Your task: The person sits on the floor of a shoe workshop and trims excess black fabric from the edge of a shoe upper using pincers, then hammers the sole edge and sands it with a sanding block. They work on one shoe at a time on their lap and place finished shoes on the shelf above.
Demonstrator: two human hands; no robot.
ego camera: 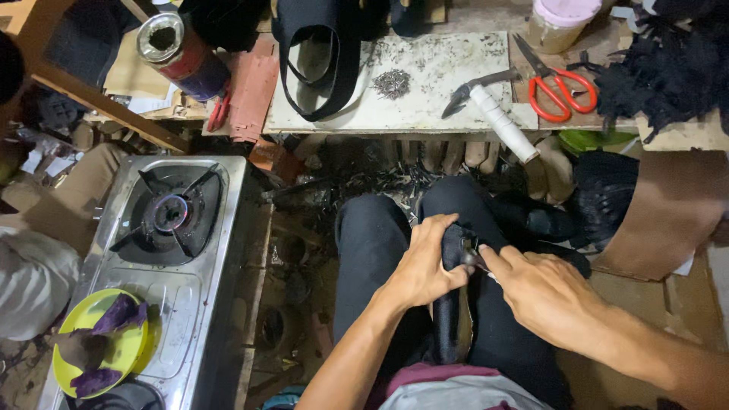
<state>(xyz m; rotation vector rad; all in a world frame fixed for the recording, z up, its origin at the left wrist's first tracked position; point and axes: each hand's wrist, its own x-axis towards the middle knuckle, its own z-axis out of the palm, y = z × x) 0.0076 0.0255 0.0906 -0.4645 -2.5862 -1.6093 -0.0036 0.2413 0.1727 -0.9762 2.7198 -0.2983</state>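
My left hand point(423, 266) grips the upper end of a black shoe upper point(454, 319) that stands between my knees on my dark trousers point(372, 235). My right hand point(535, 285) is closed around a small metal tool point(471, 260) whose tip presses against the black material right beside my left thumb. Most of the tool is hidden inside my right fist.
A white work board point(433, 76) lies ahead with a pile of small nails point(392, 82), a hammer with a white-wrapped handle point(497, 114) and a black shoe upper point(311, 61). Red-handled scissors point(558, 83) lie at its right. A steel gas stove point(171, 220) and a yellow-green bowl point(99, 342) sit to my left.
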